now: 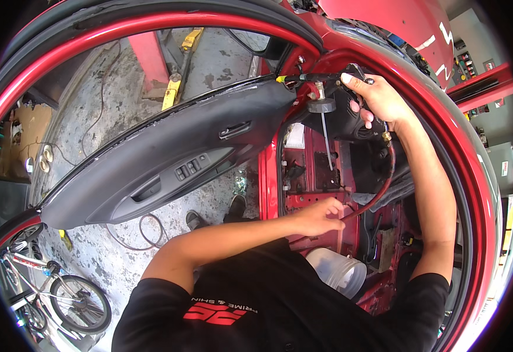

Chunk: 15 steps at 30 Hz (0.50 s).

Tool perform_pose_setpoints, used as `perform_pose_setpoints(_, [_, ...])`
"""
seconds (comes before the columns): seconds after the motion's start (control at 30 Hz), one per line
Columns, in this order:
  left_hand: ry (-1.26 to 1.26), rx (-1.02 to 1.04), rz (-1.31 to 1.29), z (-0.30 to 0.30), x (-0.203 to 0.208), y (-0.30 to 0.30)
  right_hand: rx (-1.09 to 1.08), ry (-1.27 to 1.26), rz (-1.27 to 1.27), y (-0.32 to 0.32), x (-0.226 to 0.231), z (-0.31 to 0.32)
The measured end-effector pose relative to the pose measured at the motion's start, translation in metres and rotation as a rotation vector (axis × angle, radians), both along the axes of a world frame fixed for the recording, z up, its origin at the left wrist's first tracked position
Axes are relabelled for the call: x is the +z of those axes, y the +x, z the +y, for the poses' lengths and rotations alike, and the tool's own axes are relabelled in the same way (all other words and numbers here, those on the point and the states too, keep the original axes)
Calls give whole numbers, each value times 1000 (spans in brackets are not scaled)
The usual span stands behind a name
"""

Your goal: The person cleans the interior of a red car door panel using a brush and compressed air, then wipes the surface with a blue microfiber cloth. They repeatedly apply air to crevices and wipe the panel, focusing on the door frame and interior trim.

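Observation:
A black air-cleaning spray gun (353,88) is in my right hand (382,102), which is closed round its grip. The nozzle, tipped in yellow, points left toward the front end of the door panel. From the gun's body hangs a round dark cap (321,105) with a thin pale tube below it; no bottle is on it. A dark red hose (390,170) curves down from a brass fitting at the grip. My left hand (320,217) reaches across my body to the hose, its thumb and fingers apart, the hose passing by the fingertips.
The black door panel (198,149) of the red car stands open at left. Inside, the bare red floor (303,202) holds a translucent bucket (338,271). A bicycle (63,299), a coiled cable (150,234) and a yellow lift arm (173,88) are on the worn shop floor.

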<state>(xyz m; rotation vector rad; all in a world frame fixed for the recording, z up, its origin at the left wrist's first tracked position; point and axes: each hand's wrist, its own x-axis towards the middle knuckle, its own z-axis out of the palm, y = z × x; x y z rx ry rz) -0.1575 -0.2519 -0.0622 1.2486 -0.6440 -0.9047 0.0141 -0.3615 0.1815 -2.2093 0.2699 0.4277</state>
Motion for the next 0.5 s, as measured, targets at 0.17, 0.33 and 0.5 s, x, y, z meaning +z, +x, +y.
perform_pose_setpoints(0.17, [56,201,-111,47,1,41,13,-65,-6,7,3,2])
perform_pose_setpoints(0.33, [288,396,-473,103,14,77,68,-116,-20,14,8,8])
perform_pose_setpoints(0.5, [749,681,-1053,153,24,135,157,-147,-1,22,22,19])
